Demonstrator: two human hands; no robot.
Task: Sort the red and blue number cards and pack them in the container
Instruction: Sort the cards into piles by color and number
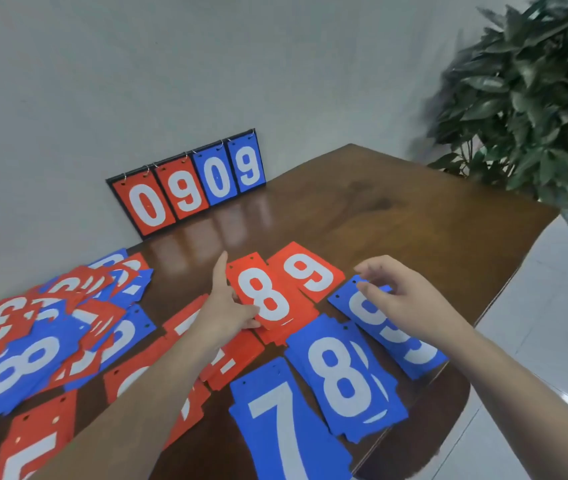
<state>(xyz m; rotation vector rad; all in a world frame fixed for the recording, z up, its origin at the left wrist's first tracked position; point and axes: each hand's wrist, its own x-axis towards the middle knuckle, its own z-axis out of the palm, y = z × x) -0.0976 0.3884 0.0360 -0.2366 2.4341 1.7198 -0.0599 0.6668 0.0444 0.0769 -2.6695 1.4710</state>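
Observation:
Red and blue number cards lie across the brown table [397,216]. My left hand [230,306] pinches the left edge of a red 8 card [268,299], thumb on top and index finger stretched out, above a small red stack. A red 9 card [310,271] lies just right of it. My right hand [407,299] holds the upper corner of a blue 9 card [379,323] between thumb and curled fingers. Nearer me lie a blue 8 stack [345,375] and a blue 7 card [282,427]. A mixed heap of cards [33,334] fills the left side.
A flip scoreboard [189,185] reading 0909 leans against the wall at the table's far edge. More red cards [40,441] lie under and beside my left forearm. A potted plant [535,98] stands past the table's right corner. The table's right edge drops to a tiled floor.

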